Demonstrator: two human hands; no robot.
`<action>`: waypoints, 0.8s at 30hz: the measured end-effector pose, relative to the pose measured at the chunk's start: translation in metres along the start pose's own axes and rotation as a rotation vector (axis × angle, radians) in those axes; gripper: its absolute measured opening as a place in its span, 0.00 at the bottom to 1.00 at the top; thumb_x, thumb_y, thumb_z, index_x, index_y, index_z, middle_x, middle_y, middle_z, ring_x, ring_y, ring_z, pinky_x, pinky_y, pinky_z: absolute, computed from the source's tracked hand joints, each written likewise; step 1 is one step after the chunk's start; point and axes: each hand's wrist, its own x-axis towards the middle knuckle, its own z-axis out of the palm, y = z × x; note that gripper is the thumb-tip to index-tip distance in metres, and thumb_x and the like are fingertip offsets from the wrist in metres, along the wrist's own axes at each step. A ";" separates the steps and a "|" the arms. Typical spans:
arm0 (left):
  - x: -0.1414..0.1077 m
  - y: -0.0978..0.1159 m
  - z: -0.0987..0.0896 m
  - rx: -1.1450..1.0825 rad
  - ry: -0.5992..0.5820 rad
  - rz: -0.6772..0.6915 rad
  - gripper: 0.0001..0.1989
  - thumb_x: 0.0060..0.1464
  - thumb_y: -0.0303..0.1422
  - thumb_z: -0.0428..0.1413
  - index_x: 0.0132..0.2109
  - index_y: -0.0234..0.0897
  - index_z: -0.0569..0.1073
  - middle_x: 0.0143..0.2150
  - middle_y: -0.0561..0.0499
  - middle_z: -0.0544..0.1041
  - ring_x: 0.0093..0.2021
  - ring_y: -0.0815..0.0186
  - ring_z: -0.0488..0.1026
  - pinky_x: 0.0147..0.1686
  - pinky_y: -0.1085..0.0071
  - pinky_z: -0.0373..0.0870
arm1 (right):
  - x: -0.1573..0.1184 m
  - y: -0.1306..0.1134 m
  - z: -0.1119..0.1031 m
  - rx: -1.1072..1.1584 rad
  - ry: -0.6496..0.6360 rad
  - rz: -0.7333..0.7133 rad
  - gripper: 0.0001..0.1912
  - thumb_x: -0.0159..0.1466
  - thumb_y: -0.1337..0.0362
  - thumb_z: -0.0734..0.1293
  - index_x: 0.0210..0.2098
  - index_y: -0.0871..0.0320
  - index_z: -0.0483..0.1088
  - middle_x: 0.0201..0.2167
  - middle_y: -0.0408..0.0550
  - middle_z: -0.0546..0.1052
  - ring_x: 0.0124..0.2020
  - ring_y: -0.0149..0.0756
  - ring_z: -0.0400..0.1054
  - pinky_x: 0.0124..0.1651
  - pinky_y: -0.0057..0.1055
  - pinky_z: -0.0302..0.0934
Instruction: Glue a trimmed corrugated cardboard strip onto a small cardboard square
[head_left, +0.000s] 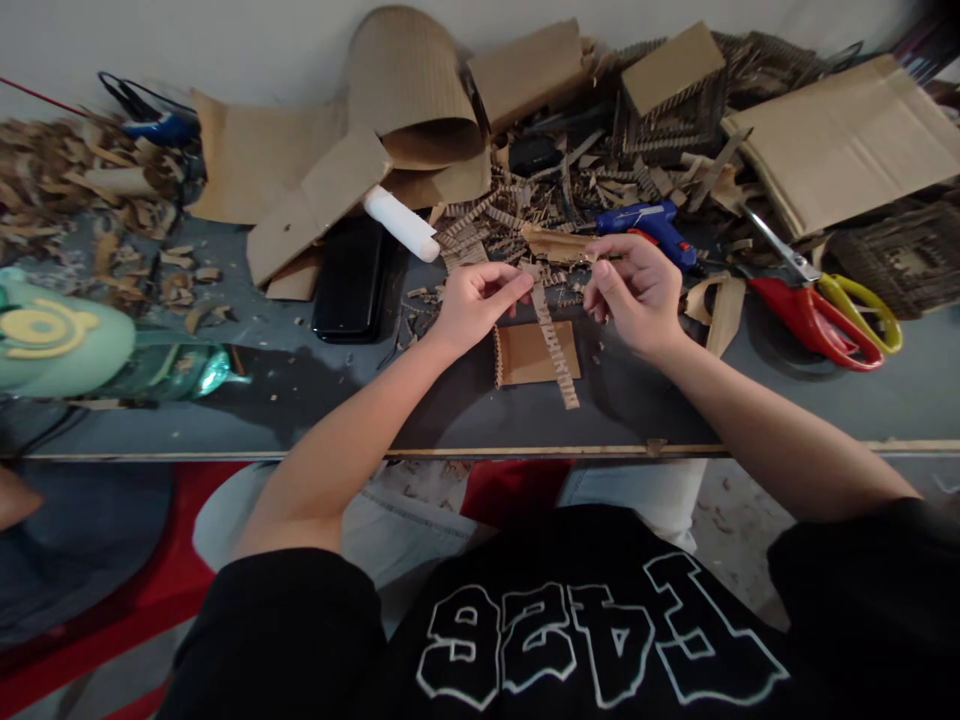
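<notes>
My left hand point(487, 300) pinches the top end of a narrow corrugated cardboard strip point(555, 350), its ridges showing. The strip hangs down across a small cardboard square point(521, 355) that lies on the table. To the right, my right hand point(634, 290) is closed in a pinch, apart from the strip. A small pale scrap seems to be at its fingertips, too small to make out. Just behind that hand lies a blue glue gun point(649, 225). A torn brown cardboard piece point(555, 243) lies between and beyond the hands.
Scissors with red and yellow handles point(825, 310) lie right. A black phone point(349, 280) and white roll point(403, 225) are left of centre. Cardboard sheets point(855, 140) and corrugated scraps crowd the back. A green bottle point(67, 335) lies far left, near part of another person.
</notes>
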 end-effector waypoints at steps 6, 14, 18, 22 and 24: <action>0.000 0.003 0.001 -0.016 0.004 -0.019 0.25 0.55 0.57 0.61 0.29 0.37 0.77 0.24 0.53 0.76 0.21 0.74 0.69 0.23 0.75 0.65 | -0.001 -0.003 -0.001 -0.002 -0.022 -0.006 0.26 0.64 0.42 0.69 0.53 0.53 0.71 0.21 0.38 0.71 0.16 0.24 0.62 0.19 0.24 0.55; 0.000 0.002 0.001 -0.017 0.008 -0.012 0.26 0.54 0.58 0.62 0.29 0.38 0.77 0.24 0.53 0.76 0.21 0.74 0.68 0.22 0.75 0.64 | -0.002 -0.004 0.001 0.016 -0.055 -0.045 0.18 0.68 0.46 0.67 0.40 0.55 0.77 0.18 0.39 0.71 0.15 0.24 0.62 0.18 0.25 0.57; 0.000 0.001 0.001 -0.020 0.004 0.000 0.25 0.55 0.57 0.61 0.29 0.37 0.77 0.23 0.53 0.76 0.20 0.74 0.68 0.22 0.75 0.64 | -0.003 -0.005 0.000 0.013 -0.082 -0.069 0.17 0.70 0.49 0.66 0.40 0.56 0.77 0.17 0.39 0.71 0.15 0.24 0.62 0.19 0.24 0.57; 0.001 0.003 0.001 -0.036 0.003 0.012 0.25 0.55 0.56 0.62 0.29 0.37 0.78 0.23 0.53 0.76 0.20 0.75 0.68 0.22 0.77 0.64 | -0.003 -0.005 0.000 -0.005 -0.095 -0.090 0.15 0.71 0.52 0.66 0.41 0.57 0.78 0.18 0.38 0.71 0.16 0.23 0.64 0.20 0.22 0.58; 0.001 0.003 0.001 -0.036 0.004 0.011 0.25 0.55 0.56 0.62 0.29 0.36 0.78 0.23 0.54 0.76 0.20 0.76 0.68 0.22 0.77 0.64 | -0.003 -0.005 0.001 -0.011 -0.093 -0.093 0.14 0.70 0.53 0.67 0.40 0.57 0.78 0.18 0.38 0.72 0.17 0.22 0.64 0.20 0.22 0.58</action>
